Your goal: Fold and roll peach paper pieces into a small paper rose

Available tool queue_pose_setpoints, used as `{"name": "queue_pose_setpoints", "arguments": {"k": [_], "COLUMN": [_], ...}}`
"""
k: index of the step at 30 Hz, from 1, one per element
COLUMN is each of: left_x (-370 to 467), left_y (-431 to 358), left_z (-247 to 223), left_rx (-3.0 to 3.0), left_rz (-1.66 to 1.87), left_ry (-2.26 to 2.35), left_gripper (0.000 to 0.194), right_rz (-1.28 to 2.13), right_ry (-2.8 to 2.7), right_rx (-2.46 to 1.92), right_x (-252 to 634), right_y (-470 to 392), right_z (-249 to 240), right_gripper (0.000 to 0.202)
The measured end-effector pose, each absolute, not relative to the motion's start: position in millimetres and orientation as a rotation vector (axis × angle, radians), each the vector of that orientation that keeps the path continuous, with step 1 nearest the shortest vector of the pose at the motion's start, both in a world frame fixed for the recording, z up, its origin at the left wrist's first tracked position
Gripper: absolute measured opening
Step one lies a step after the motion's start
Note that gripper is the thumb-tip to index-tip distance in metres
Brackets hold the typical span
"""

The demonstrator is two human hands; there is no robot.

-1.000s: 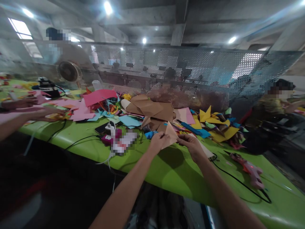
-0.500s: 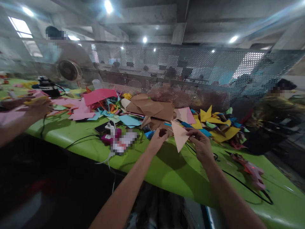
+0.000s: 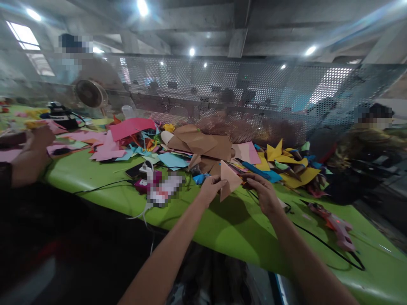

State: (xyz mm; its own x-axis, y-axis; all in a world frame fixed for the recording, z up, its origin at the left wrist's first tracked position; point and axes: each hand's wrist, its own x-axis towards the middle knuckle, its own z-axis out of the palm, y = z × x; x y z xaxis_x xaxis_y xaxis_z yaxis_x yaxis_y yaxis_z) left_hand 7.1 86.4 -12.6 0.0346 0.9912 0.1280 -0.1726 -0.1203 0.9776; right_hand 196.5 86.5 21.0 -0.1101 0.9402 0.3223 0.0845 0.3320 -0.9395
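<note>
A pale pink piece of paper, folded to a triangle, is held upright above the front of the green table. My left hand pinches its left edge, thumb on the near face. At the paper's right corner is my right hand, its thumb and fingers closed on the tip; their exact contact is hard to make out. Behind the paper lie brown paper sheets in a heap. A blue crumpled piece rests just left of my left hand.
A pink glue gun with a black cord lies on the green table at right. Yellow paper stars are heaped behind. Left stand a power adapter and a phone-like blurred item. A co-worker's hand is far left.
The folded paper has moved slightly left, and my left hand has taken hold of its left edge. My right hand has shifted a little left too. The co-worker's hand has drawn back leftward.
</note>
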Motion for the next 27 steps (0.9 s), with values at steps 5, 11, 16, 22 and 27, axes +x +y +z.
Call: {"name": "queue_pose_setpoints", "arguments": {"k": [5, 11, 16, 22, 27], "left_x": [9.9, 7.4, 1.8, 2.3, 5.0], "left_y": [88.4, 84.4, 79.2, 78.8, 79.4], "left_z": [-15.5, -12.9, -8.9, -4.8, -2.2], "left_rx": [1.211, 1.133, 1.071, 1.138, 1.240], "left_rz": [1.320, 1.349, 1.346, 1.374, 1.425], "left_ry": [0.944, 0.957, 0.969, 0.984, 0.990], "left_gripper": [0.033, 0.028, 0.031, 0.044, 0.036], "right_rz": [1.027, 0.992, 0.852, 0.745, 0.915], "right_ry": [-1.499, -1.615, -1.714, -1.503, -1.418], "right_rx": [-0.990, -0.918, -0.912, -1.013, -1.042], "right_x": [192.5, 193.5, 190.1, 197.4, 200.6], "right_y": [87.9, 80.3, 74.9, 86.1, 91.5], "right_z": [17.0, 22.4, 29.6, 22.9, 20.1], "right_gripper": [0.029, 0.038, 0.025, 0.021, 0.035]}}
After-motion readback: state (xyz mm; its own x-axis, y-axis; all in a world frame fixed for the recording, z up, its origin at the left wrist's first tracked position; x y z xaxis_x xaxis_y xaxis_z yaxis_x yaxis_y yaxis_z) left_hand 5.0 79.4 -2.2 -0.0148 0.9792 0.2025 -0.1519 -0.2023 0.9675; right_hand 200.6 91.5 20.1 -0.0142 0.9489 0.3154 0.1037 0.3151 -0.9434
